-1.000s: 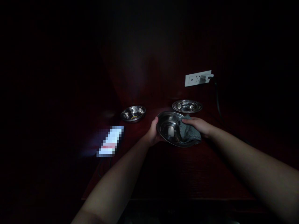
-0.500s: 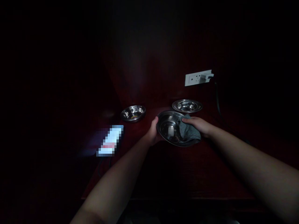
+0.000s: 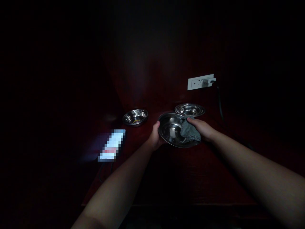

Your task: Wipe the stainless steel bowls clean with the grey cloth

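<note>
A shiny metal bowl (image 3: 170,128) is held tilted above the dark red table, its inside turned toward me. My left hand (image 3: 156,137) grips its left side, with the thumb at the rim and the other fingers mostly hidden beneath. On the right side, my right hand (image 3: 201,128) is closed on a grey cloth (image 3: 190,131), thumb on top. The cloth drapes over the bowl's right rim and lies against part of its inside. My right fingers behind the cloth are hidden.
Another metal bowl (image 3: 135,117), with a yellow mark inside, sits at the back left. Behind the held bowl stands a stack of metal dishes (image 3: 190,109). A lit, blurred-out phone-like screen (image 3: 111,145) lies at left. A wall socket (image 3: 201,82) holds a plug with a dark cord (image 3: 220,105).
The cloth and my right hand have shifted slightly left and up along the bowl's right side. Both hands keep their hold. The whole view has moved a little.
</note>
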The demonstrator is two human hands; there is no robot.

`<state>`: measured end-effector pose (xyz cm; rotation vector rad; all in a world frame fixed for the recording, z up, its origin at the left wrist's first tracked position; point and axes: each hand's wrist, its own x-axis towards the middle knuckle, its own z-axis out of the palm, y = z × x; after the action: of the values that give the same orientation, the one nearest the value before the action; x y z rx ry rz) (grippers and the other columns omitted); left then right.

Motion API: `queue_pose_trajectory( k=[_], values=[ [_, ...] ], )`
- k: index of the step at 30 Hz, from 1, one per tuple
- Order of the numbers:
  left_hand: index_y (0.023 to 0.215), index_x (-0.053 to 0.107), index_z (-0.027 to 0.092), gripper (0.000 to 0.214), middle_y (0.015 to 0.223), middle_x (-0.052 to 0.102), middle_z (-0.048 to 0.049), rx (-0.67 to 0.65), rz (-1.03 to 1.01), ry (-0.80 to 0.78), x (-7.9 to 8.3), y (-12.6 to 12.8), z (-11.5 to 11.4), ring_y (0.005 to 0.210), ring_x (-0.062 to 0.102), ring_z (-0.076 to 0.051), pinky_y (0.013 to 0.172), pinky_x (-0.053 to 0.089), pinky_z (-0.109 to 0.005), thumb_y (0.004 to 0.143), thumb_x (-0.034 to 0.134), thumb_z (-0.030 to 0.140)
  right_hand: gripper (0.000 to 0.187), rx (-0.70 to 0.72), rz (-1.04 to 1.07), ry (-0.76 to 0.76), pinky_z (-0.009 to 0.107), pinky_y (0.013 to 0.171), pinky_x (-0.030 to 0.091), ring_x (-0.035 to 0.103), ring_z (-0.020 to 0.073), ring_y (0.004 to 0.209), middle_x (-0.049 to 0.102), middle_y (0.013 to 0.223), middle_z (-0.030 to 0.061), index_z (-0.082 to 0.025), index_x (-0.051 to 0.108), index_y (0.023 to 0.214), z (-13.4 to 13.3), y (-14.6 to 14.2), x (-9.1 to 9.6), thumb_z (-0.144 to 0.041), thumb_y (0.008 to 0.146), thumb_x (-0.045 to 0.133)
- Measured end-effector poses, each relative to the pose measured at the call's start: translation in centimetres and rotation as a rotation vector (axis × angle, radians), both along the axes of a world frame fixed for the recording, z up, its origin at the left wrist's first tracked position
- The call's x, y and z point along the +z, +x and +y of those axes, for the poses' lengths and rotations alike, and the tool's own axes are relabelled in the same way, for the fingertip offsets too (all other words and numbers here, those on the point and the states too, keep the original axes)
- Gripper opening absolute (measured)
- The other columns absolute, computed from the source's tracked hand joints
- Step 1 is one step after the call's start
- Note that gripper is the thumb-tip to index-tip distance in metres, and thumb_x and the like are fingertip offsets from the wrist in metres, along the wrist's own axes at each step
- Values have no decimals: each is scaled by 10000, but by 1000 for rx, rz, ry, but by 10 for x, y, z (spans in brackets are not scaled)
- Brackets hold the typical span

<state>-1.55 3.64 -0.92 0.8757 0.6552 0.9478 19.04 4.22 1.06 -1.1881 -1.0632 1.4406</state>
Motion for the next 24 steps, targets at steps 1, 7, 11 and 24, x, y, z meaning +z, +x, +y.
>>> queue_pose_trajectory(
  k=[1, 7, 11, 24],
  values=[
    [1219, 522, 160, 696, 1187, 610, -136, 26, -18, 1, 0, 0, 0, 1130, 537, -318, 941, 406, -521, 783, 301, 656, 216, -9, -1, 21, 284, 719, 537, 669, 161, 659, 729, 804, 71, -156, 651, 824, 0, -1, 0, -316, 867, 513],
    [1187, 537, 137, 552, 1119, 645, -128, 188, -17, 20, -1, 3, 0, 1090, 567, -300, 926, 433, -495, 800, 387, 500, 161, 52, 4, 84, 272, 762, 518, 670, 149, 711, 728, 839, 53, -165, 655, 839, 2, -2, -6, -276, 851, 539],
    [1187, 529, 139, 482, 1118, 641, -113, 338, -3, 86, -3, 5, 3, 1061, 584, -265, 941, 437, -430, 793, 459, 405, 143, 58, -59, 166, 267, 739, 514, 667, 152, 728, 726, 836, 39, -171, 657, 838, 6, 0, -11, -293, 812, 587],
    [1286, 457, 274, 611, 1495, 245, -35, 563, 575, 819, 24, 1, -26, 1397, 143, -275, 1140, 90, -437, 705, 645, 266, 277, -308, -353, 381, 280, 637, 489, 644, 187, 693, 707, 780, 43, -170, 660, 819, 15, 9, -10, -419, 708, 616]
  ],
)
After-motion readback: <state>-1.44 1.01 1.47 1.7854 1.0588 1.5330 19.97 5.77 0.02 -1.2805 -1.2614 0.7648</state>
